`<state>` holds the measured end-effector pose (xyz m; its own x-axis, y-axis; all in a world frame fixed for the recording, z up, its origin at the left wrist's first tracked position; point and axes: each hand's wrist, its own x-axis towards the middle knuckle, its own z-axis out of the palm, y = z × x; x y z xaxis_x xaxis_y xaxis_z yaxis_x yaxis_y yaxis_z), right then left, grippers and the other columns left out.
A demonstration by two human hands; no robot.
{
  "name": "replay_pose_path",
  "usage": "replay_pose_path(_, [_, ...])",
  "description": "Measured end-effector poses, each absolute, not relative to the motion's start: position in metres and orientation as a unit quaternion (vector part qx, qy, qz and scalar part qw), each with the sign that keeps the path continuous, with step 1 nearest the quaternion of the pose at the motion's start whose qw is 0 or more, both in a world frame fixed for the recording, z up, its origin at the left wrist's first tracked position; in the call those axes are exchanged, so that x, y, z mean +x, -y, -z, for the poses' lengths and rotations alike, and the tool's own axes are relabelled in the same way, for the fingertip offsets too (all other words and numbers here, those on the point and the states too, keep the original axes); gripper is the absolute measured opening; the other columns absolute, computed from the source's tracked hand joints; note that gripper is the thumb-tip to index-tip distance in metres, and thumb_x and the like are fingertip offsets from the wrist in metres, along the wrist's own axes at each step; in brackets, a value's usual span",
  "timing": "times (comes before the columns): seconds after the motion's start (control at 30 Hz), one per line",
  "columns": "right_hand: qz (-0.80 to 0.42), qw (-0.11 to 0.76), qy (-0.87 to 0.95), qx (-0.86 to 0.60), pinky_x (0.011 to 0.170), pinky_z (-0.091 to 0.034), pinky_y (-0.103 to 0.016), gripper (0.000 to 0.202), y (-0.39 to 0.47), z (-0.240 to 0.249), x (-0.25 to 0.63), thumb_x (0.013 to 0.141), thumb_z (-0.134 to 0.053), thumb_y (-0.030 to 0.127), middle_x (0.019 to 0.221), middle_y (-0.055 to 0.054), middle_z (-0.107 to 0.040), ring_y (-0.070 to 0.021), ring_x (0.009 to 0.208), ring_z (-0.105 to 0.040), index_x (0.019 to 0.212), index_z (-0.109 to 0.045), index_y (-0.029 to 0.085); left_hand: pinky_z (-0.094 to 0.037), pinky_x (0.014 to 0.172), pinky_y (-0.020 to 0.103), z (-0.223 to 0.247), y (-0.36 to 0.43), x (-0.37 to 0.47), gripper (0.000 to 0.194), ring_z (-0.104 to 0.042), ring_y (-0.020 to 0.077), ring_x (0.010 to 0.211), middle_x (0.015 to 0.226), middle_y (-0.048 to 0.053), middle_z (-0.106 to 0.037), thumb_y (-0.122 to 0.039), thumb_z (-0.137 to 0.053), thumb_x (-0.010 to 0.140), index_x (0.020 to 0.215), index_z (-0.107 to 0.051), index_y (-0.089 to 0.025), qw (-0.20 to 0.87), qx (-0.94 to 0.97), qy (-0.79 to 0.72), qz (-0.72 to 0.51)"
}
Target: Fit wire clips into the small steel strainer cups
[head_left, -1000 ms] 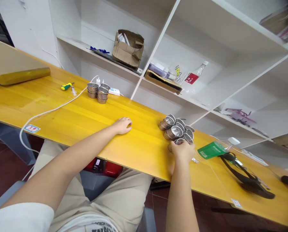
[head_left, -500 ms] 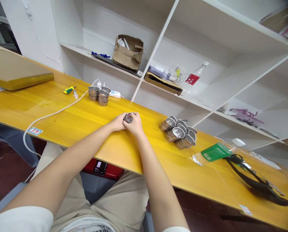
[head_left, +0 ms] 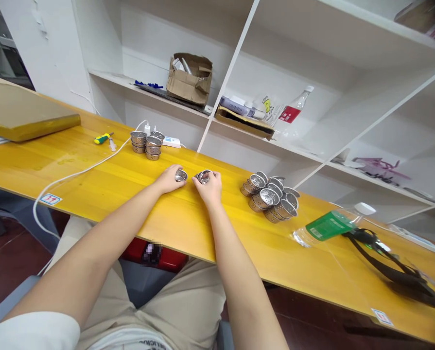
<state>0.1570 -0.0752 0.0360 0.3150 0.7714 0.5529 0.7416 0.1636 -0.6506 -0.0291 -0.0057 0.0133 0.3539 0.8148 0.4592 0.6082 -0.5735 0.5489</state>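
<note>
My left hand (head_left: pixel 170 179) is closed around a small perforated metal strainer cup (head_left: pixel 181 175), whose open mouth faces up. Just across a narrow gap, my right hand (head_left: pixel 210 187) grips another strainer cup (head_left: pixel 203 177) with its fingers at the rim; whether more than one is nested there I cannot tell. Both hands are over the middle of the yellow table (head_left: pixel 177 214). To the right is a cluster of stacked, partly tilted strainer cups (head_left: pixel 270 198). Farther back on the left, several more cups (head_left: pixel 153 146) stand in upright stacks.
A white cable (head_left: pixel 84 170) crosses the table's left side near a green-yellow screwdriver (head_left: pixel 102 139) and a cardboard box (head_left: pixel 27 109). At right lie a green-labelled bottle (head_left: pixel 330 225) and a black strap (head_left: pixel 392 272). White shelves (head_left: pixel 155 97) rise behind the table.
My hands were together around the cups; now they are apart. The left has moved left with one strainer cup, the right slightly right with its own.
</note>
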Motion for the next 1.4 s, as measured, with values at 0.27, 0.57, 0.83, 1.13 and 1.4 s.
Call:
replay_pose_path(0.27, [-0.023, 0.468, 0.608, -0.641, 0.102, -0.046, -0.04, 0.034, 0.067, -0.027, 0.152, 0.076, -0.08, 0.051, 0.121, -0.012, -0.061, -0.0268, 0.111, -0.06, 0.085, -0.065, 0.022, -0.04, 0.119, 0.046, -0.01, 0.007, -0.027, 0.061, -0.053, 0.0319, 0.135, 0.143, 0.014, -0.055, -0.036, -0.067, 0.081, 0.137, -0.051, -0.017, 0.108, 0.827, -0.433, -0.342])
replay_pose_path(0.57, [-0.018, 0.566, 0.544, -0.62, 0.1, -0.048, -0.039, 0.037, 0.071, -0.04, 0.153, 0.083, -0.069, 0.058, 0.102, -0.01, -0.067, -0.0254, 0.103, -0.063, 0.077, -0.058, 0.023, -0.038, 0.119, 0.056, -0.019, 0.015, -0.028, 0.062, -0.044, 0.0365, 0.142, 0.149, 0.016, -0.052, -0.034, -0.062, 0.085, 0.143, -0.049, -0.019, 0.089, 0.823, -0.452, -0.331])
replay_pose_path(0.83, [0.027, 0.59, 0.594, -0.546, 0.098, -0.05, -0.037, 0.045, 0.086, -0.049, 0.143, 0.091, -0.058, 0.055, 0.104, -0.011, -0.071, -0.0244, 0.106, -0.067, 0.062, -0.038, 0.027, -0.031, 0.125, 0.049, -0.041, 0.047, -0.015, 0.081, -0.041, 0.0321, 0.148, 0.156, 0.015, -0.046, -0.033, -0.067, 0.08, 0.153, -0.035, -0.019, 0.004, 0.867, -0.275, -0.416])
replay_pose_path(1.13, [0.0, 0.538, 0.666, -0.518, 0.098, -0.052, -0.038, 0.034, 0.096, -0.052, 0.127, 0.091, -0.06, 0.056, 0.106, -0.01, -0.071, -0.0244, 0.104, -0.067, 0.091, -0.066, 0.022, -0.047, 0.114, 0.041, -0.035, 0.045, -0.006, 0.053, -0.061, 0.0257, 0.129, 0.134, 0.013, -0.064, -0.026, -0.062, 0.085, 0.136, -0.048, -0.02, 0.041, 0.844, -0.286, -0.452])
replay_pose_path(1.4, [0.014, 0.52, 0.697, -0.493, 0.102, -0.053, -0.04, 0.037, 0.088, -0.045, 0.136, 0.083, -0.073, 0.057, 0.118, -0.014, -0.06, -0.0264, 0.113, -0.063, 0.087, -0.07, 0.02, -0.049, 0.111, 0.037, -0.035, 0.042, -0.007, 0.051, -0.063, 0.0242, 0.127, 0.137, 0.01, -0.064, -0.028, -0.063, 0.089, 0.137, -0.048, -0.021, 0.074, 0.803, -0.36, -0.469])
